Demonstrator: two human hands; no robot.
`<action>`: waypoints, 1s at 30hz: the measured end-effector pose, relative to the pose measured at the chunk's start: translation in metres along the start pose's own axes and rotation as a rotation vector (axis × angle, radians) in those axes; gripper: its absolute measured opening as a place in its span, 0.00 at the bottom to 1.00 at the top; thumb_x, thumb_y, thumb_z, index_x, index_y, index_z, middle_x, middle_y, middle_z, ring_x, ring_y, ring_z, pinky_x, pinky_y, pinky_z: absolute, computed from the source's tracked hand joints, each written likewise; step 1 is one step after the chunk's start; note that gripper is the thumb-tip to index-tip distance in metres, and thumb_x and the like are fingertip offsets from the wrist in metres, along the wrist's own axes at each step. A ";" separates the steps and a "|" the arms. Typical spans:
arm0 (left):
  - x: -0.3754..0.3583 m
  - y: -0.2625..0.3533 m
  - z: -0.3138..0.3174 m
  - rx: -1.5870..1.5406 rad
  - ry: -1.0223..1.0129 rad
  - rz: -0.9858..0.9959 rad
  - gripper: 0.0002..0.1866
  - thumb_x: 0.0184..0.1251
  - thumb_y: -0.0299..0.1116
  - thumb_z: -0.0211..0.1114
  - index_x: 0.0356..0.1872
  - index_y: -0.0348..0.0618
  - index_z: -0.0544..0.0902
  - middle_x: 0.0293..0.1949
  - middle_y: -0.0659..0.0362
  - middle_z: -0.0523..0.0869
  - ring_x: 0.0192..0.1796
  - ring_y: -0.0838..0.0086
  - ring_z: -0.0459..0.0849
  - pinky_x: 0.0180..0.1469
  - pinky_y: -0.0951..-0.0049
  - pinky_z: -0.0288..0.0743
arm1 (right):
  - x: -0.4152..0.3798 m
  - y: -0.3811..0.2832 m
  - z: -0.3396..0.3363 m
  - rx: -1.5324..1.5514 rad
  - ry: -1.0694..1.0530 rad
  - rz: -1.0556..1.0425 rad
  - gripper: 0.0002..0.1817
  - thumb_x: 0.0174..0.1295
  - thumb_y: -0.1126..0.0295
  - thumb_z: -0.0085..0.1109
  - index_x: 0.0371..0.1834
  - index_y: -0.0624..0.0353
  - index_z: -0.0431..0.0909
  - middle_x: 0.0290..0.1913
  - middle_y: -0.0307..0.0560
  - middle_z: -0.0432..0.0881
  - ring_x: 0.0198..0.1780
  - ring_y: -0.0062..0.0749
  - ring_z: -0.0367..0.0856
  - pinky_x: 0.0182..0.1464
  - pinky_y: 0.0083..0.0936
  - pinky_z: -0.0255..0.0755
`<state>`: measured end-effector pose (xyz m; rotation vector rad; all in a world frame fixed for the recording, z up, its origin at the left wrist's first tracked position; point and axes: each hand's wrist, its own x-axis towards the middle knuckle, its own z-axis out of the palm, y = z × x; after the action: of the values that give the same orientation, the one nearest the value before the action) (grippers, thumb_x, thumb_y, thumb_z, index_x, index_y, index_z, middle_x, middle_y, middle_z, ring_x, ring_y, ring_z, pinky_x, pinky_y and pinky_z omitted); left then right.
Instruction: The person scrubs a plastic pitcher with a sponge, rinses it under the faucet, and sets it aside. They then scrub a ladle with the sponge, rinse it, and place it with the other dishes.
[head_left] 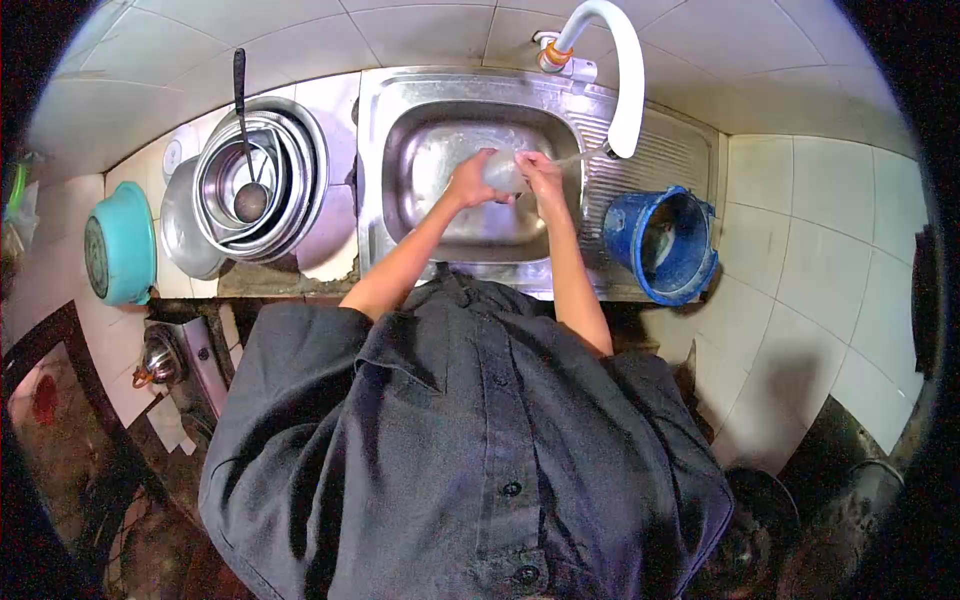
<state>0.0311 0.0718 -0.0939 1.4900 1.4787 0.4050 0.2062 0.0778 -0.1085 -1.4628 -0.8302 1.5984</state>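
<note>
Over the steel sink [400,120], both my hands meet on a clear glass [503,172]. My left hand [470,180] grips it from the left. My right hand [540,172] holds its right side. A thin stream of water runs from the white tap [625,80] toward the glass. The far part of the glass is hidden by my fingers.
A stack of steel bowls [262,180] with a ladle [245,130] sits left of the sink. A teal bowl [120,250] lies further left. A blue bucket [665,245] stands on the drainboard at right. White tiles surround the counter.
</note>
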 end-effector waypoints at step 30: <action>0.011 -0.012 0.015 -0.694 0.000 -0.212 0.46 0.57 0.62 0.68 0.60 0.24 0.71 0.43 0.40 0.84 0.38 0.63 0.88 0.30 0.64 0.83 | -0.027 -0.022 0.003 -0.079 -0.237 -0.026 0.19 0.64 0.66 0.60 0.57 0.60 0.77 0.55 0.47 0.81 0.55 0.34 0.80 0.59 0.32 0.73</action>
<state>0.0382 0.0740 -0.1146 0.7760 1.2913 0.7000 0.2063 0.0649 -0.0762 -1.3269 -1.0524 1.7596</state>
